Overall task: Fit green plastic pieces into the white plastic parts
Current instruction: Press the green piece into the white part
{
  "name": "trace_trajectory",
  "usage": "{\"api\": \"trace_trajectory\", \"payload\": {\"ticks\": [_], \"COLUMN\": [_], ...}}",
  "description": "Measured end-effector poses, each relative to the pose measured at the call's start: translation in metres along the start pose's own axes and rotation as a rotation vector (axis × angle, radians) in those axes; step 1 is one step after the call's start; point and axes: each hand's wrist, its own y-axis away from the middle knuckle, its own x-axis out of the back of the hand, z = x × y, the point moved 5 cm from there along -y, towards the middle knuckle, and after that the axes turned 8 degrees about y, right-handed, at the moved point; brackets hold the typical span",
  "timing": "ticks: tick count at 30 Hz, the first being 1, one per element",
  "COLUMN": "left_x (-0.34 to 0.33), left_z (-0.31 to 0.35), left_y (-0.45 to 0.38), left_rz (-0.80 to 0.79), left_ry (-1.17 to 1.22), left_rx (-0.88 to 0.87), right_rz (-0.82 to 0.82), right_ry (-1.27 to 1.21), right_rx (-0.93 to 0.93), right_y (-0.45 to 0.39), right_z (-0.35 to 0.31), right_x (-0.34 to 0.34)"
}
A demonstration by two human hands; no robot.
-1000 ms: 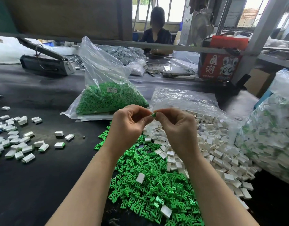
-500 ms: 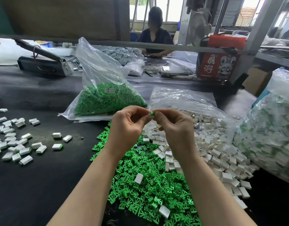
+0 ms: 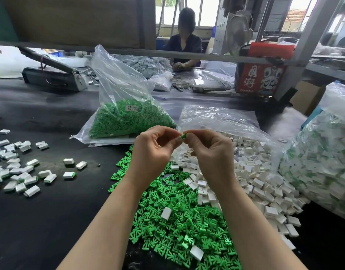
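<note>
Green plastic piece (image 3: 183,135) is being pinched between both hands, left hand (image 3: 154,152) and right hand (image 3: 210,151), above the green pile (image 3: 179,221); probably seating into a hidden white part, needing a firm push.

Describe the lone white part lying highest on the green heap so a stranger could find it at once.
Start at the loose pile of green pieces on the black table, below the two forearms. In the gap between the forearms lies one white part, apart from the white heap to the right. Only green pieces surround it.
</note>
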Motion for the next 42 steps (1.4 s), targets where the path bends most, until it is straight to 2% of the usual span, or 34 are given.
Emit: {"api": "trace_trajectory", "payload": {"ticks": [7, 18, 24, 29, 32, 42], "left_x": [0.002, 0.0, -0.002, -0.001, 0.0, 0.001], "left_z": [0.0, -0.001, -0.007, -0.01, -0.01, -0.016], "left_y": [-0.001, 0.0, -0.001, 0.0, 0.0, 0.0], "left_rz": [-0.015, -0.022, -0.1, -0.089, -0.077, -0.09], "left_ry": [-0.008, 0.124, 0.207, 0.442, 0.535, 0.515], "left_rx": [0.0, 0.076, 0.185, 0.349, 0.388, 0.419], "right_rz": [-0.019, -0.055, -0.055, -0.085, -0.146, -0.174], "right_ry": [0.036, -0.041, -0.162, -0.316, -0.319, -0.217], "right_rx": [0.032, 0.007, -0.03, -0.056, -0.034, -0.039], "right_y": [0.0, -0.002, -0.003, -0.005, -0.003, -0.002], "right_z": [-0.003, -0.004, -0.003, -0.003, -0.007, -0.003], "right_x": [0.0, 0.002, 0.003, 0.004, 0.0, -0.003]}}
